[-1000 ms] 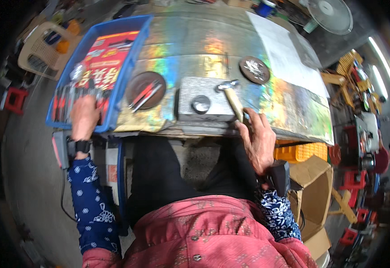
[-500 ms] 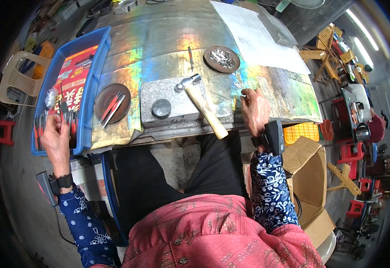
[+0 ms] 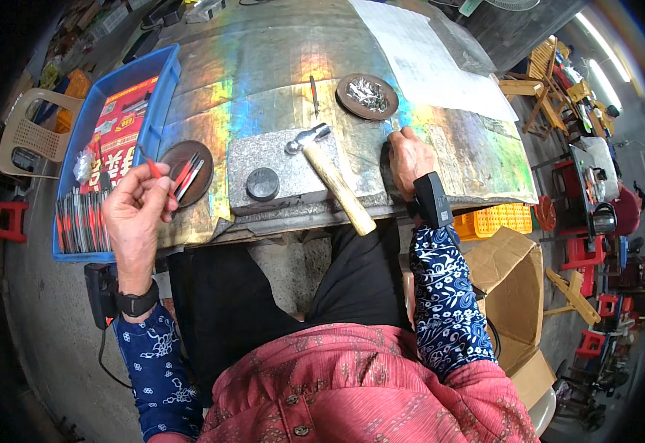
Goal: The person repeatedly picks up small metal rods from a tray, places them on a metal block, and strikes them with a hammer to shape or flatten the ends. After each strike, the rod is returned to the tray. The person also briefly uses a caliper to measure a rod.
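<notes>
My left hand [image 3: 139, 210] is raised beside the blue tray, its fingers pinching a slim red tool [image 3: 150, 164] with a dark tip. Right next to it, a brown round dish [image 3: 206, 183] carries a few similar red and silver slim tools [image 3: 187, 177]. My right hand [image 3: 411, 159] rests on the table to the right of the hammer, fingers curled together; what they hold, if anything, is hidden. Between the hands lies a grey stone block [image 3: 245, 159] bearing a dark round disc [image 3: 263, 184] and a hammer [image 3: 333, 177], whose wooden handle reaches past the table edge.
The blue tray [image 3: 169, 88] at left contains rows of slim tools [image 3: 82, 221] and a red printed package [image 3: 127, 122]. Behind the block are a dark pen-like tool [image 3: 314, 96] and a dish [image 3: 343, 100] of small metal pieces. A cardboard box [image 3: 511, 288] stands below right.
My left hand has come out of the tray toward the brown dish, bringing a slim red tool. My right hand has shifted slightly left and away from me, its fingers more curled.
</notes>
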{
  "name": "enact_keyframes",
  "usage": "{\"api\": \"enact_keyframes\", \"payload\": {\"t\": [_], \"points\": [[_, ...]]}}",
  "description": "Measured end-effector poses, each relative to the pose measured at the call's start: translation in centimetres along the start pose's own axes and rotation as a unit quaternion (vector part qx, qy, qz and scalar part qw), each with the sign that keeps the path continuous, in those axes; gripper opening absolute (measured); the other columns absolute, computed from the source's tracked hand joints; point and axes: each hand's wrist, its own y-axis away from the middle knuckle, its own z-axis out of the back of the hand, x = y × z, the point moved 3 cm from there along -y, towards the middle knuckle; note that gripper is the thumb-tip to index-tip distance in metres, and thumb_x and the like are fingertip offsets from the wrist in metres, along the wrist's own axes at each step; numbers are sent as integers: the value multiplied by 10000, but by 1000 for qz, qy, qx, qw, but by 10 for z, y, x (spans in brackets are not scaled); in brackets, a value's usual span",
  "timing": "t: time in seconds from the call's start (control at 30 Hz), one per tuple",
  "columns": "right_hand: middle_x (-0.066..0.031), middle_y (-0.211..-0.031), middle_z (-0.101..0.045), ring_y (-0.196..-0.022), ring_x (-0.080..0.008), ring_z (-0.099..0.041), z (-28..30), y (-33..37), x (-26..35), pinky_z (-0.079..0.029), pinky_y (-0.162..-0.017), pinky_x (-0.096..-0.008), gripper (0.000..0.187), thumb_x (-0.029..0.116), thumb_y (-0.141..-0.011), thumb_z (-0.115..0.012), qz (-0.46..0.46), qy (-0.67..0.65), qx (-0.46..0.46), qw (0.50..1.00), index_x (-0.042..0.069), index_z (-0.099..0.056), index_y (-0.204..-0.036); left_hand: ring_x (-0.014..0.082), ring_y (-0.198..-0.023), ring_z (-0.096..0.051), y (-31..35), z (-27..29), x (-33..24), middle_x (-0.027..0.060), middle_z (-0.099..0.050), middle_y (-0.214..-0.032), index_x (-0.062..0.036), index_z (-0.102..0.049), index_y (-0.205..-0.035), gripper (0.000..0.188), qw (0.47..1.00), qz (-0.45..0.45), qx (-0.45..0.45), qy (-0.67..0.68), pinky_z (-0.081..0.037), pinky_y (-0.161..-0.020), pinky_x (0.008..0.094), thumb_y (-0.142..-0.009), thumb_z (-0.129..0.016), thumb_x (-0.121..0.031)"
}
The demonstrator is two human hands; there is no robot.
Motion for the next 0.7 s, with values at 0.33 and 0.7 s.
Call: {"api": "enact_keyframes", "payload": {"t": [0.33, 0.7], "points": [[-150, -794, -619, -764, -318, -665, -7, -11, -9, -530, -620, -383, 82, 120, -735, -640, 105, 71, -52, 991, 55, -631, -785, 40, -660, -593, -2, -47, -3, 18, -663, -795, 6, -637, -1045, 148, 998, -1, 33, 61, -434, -530, 158, -899, -631, -17], [-212, -809, -614, -769, -382, -625, 21, 13, 9, -491, -681, -447, 136, 69, -825, -605, -68, -74, -33, 994, 2, -533, -919, 44, -728, -601, 0, -78, 12, 24, -679, -831, 37, -665, -985, 142, 993, -106, 25, 48, -482, -667, 182, -844, -678, 22]]}}
